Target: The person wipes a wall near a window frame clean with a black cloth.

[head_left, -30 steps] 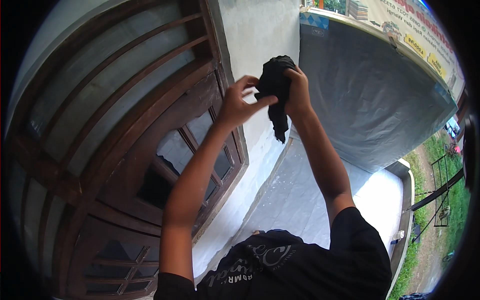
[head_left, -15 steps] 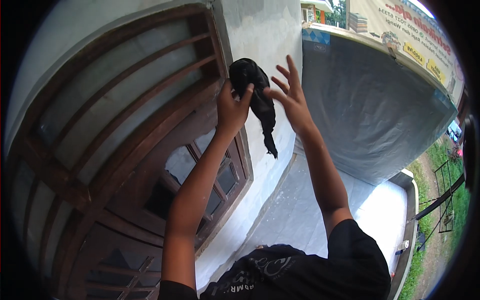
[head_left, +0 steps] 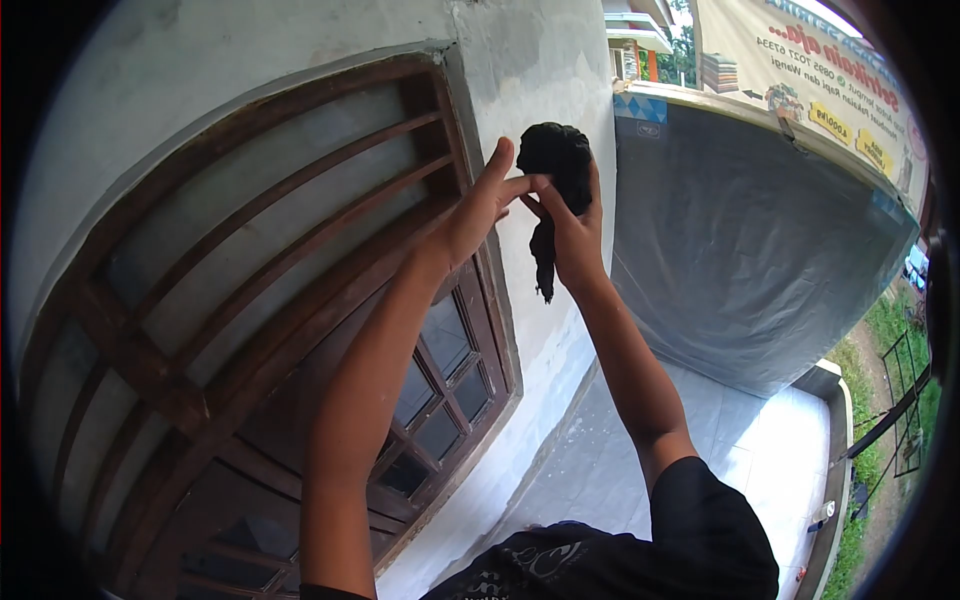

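Note:
A crumpled black cloth [head_left: 557,160], bunched round at the top with a thin ragged tail hanging below, is held up in front of the pale wall. My right hand [head_left: 580,225] is closed around its lower right side, thumb across the front. On the left, my left hand [head_left: 475,215] has its thumb pointing up and apart from its fingers. Those fingers stretch toward the cloth and meet the right thumb. The tail dangles beneath the two hands.
A brown wooden window frame [head_left: 190,400] with slats fills the left, set in a grey wall [head_left: 535,60]. Grey plastic sheeting [head_left: 740,250] hangs on the right below a printed banner [head_left: 810,75]. Pale floor tiles [head_left: 650,400] lie below, bordered by a low wall [head_left: 835,440].
The black cloth has passed from my left hand to my right and shifted right. My left hand has let go, and my right hand has closed around the cloth.

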The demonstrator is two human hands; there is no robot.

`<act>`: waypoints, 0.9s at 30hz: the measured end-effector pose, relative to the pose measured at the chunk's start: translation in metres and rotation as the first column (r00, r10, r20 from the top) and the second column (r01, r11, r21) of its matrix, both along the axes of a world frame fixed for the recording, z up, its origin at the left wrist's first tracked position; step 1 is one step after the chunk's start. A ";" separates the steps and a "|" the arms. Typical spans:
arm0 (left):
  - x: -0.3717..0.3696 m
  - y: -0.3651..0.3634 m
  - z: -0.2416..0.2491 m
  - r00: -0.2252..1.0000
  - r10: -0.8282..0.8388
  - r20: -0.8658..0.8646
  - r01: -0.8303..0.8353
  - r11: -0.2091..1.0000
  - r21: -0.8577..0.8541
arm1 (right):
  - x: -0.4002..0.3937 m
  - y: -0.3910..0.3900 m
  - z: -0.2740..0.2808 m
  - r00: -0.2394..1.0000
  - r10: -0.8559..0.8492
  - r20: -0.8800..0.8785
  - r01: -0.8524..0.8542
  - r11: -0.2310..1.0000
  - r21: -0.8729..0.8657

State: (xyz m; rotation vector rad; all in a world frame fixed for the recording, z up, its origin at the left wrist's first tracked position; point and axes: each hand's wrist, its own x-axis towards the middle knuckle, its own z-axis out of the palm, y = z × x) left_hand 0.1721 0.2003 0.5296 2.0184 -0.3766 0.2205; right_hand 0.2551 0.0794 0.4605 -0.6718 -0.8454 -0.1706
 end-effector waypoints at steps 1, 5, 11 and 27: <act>-0.002 0.001 0.006 1.000 -0.012 -0.002 0.012 1.000 0.004 | -0.004 0.001 0.005 0.999 0.033 -0.030 -0.032 0.999 0.027; -0.020 -0.003 0.031 1.000 -0.010 0.009 0.010 0.999 0.043 | -0.002 0.006 0.016 0.997 0.044 -0.068 -0.044 0.999 0.002; -0.025 0.021 0.080 0.974 0.077 0.212 -0.164 0.889 0.428 | -0.020 0.008 0.040 0.988 0.077 -0.132 -0.069 0.995 0.066; -0.042 0.082 0.225 0.581 -0.133 0.803 -0.794 -0.313 0.522 | 0.049 0.072 0.139 0.835 -0.506 0.215 0.467 0.859 0.209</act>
